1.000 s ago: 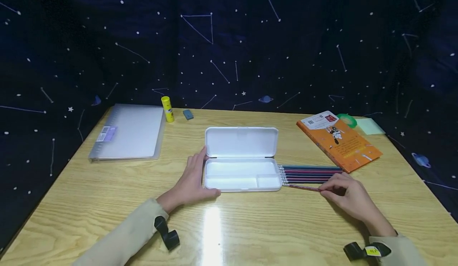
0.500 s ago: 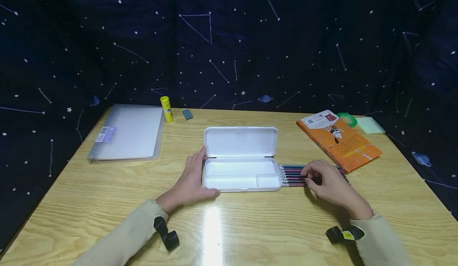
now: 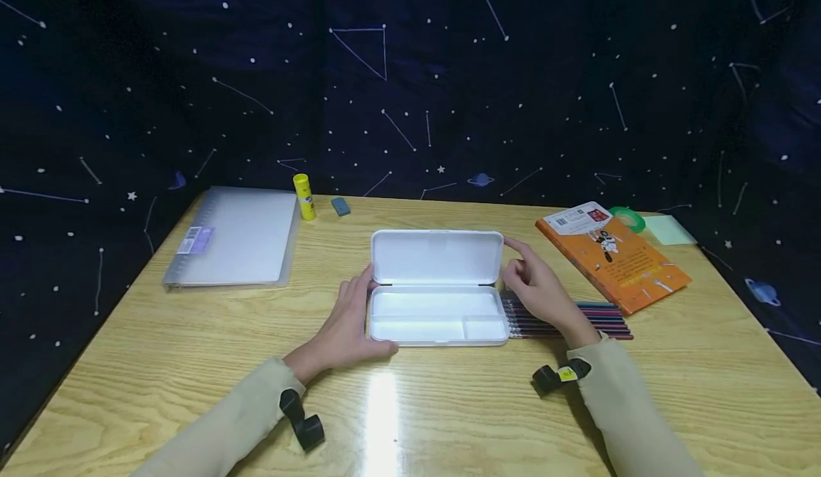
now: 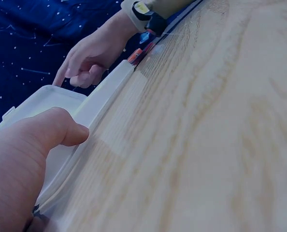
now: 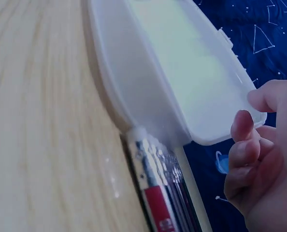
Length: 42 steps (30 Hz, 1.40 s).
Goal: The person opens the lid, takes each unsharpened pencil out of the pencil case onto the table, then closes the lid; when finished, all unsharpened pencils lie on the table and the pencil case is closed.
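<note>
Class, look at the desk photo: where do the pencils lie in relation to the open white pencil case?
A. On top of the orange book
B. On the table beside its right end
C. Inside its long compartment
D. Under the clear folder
B. The pencils lie in a row on the table against the right end of the pencil case, whose compartments hold nothing.

Matt white plastic pencil case (image 3: 436,288) on glossy, grained wooden table (image 3: 192,349).

Head view overlooks; wrist views closely share pencil case (image 3: 436,288).
</note>
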Tool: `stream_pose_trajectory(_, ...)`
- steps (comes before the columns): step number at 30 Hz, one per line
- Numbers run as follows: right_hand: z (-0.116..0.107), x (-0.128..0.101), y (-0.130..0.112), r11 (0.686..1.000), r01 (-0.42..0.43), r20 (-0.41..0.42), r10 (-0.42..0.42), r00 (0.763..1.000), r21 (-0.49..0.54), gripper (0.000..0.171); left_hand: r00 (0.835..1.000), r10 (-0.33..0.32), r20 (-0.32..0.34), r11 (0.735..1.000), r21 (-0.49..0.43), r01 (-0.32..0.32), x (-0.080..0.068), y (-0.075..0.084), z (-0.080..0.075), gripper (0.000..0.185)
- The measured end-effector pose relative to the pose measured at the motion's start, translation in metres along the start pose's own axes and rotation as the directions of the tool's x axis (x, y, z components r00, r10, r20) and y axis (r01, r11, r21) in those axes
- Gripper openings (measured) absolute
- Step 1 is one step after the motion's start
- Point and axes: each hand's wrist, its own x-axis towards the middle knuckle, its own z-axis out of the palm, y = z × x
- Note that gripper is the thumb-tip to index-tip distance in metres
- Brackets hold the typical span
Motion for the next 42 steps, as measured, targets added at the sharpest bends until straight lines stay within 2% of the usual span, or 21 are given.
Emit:
stream_pose_trajectory(4,-0.002,0.0,-0.003,0.995,-0.017,0.025,0.015,1.0,0.094,0.048,0.999,-0.039,-0.018,0.998,-0.048,0.038,-0.001,0.002,0.0,0.132)
stream_pose_trajectory(8,-0.008,-0.007,-0.006,0.986,0.047,0.003,-0.048,0.999,0.16,0.029,0.998,-0.061,-0.029,0.997,-0.058,0.059,-0.001,0.002,0.0,0.134)
stream_pose_trajectory(10,-0.01,-0.012,-0.008,0.982,0.077,0.003,-0.079,0.997,0.174,0.029,0.998,-0.06,-0.029,0.997,-0.042,0.059,-0.002,0.001,0.0,0.132)
stream_pose_trajectory(13,-0.009,-0.022,-0.01,0.99,0.068,0.044,-0.074,0.996,0.121,0.027,0.999,-0.038,-0.021,0.999,-0.004,0.038,-0.002,-0.001,-0.001,0.124)
stream_pose_trajectory(16,-0.003,-0.031,-0.011,0.997,0.076,0.079,-0.076,0.994,0.009,0.006,1.0,-0.01,-0.018,1.0,0.027,0.01,-0.003,-0.003,-0.002,0.113)
stream_pose_trajectory(20,0.003,-0.036,-0.011,0.985,0.137,0.12,-0.124,0.985,-0.109,0.022,1.0,0.021,-0.018,0.999,0.049,-0.02,-0.003,-0.004,-0.006,0.106)
stream_pose_trajectory(23,0.006,-0.037,-0.011,0.981,0.142,0.174,-0.117,0.978,-0.134,0.029,0.999,0.028,-0.017,0.999,0.029,-0.028,-0.003,-0.004,-0.008,0.101)
stream_pose_trajectory(27,0.008,-0.037,-0.01,0.987,0.11,0.208,-0.083,0.975,-0.12,0.033,1.0,0.008,-0.024,0.999,-0.04,-0.009,-0.004,-0.003,-0.01,0.085)
stream_pose_trajectory(30,0.008,-0.039,-0.01,0.992,0.082,0.202,-0.061,0.978,-0.1,0.034,1.0,-0.024,-0.02,0.997,-0.074,0.022,-0.004,-0.003,-0.01,0.077)
stream_pose_trajectory(35,0.011,-0.04,-0.008,0.994,0.071,0.182,-0.054,0.982,-0.088,0.034,0.998,-0.064,-0.015,0.991,-0.119,0.061,-0.004,-0.002,-0.01,0.08)
stream_pose_trajectory(42,0.011,-0.041,-0.01,0.985,0.08,0.164,-0.054,0.985,-0.153,0.035,0.999,-0.052,-0.003,0.994,-0.096,0.052,-0.003,0.0,-0.011,0.08)
